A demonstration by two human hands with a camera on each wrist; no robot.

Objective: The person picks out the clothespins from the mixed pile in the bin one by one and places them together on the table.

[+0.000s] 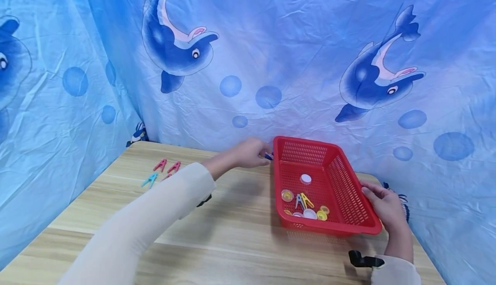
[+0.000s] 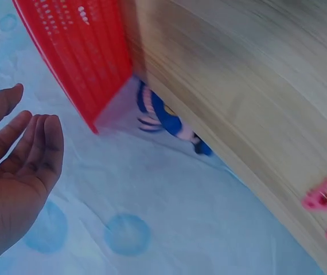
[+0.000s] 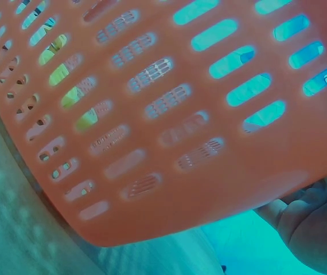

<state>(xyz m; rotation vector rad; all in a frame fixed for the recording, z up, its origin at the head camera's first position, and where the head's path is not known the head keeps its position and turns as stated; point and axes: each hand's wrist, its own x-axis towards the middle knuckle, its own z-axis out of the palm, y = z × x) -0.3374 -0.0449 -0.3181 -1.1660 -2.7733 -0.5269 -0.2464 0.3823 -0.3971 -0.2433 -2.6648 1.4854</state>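
A red perforated plastic basket (image 1: pixel 329 227) is at the right of the table in the head view. My right hand (image 1: pixel 389 209) grips its right rim, thumb over the edge. In the right wrist view the basket's slotted wall (image 3: pixel 169 129) hides most of that hand (image 3: pixel 310 220). My left hand (image 1: pixel 249 152) is beside the basket's far left corner. In the left wrist view this hand (image 2: pixel 23 163) has loosely bent fingers and nothing in them, apart from the basket. Inside lie a white round lid (image 1: pixel 305 179), a yellow clothespin (image 1: pixel 306 200), a grey clothespin (image 1: pixel 299 202) and several small round pieces.
Several pink clothespins (image 1: pixel 174 167) and a light blue clothespin (image 1: pixel 149 180) lie at the left on the wooden table (image 1: pixel 232 242). A blue dolphin-print curtain (image 1: pixel 302 52) hangs behind the table's back edge and along its sides.
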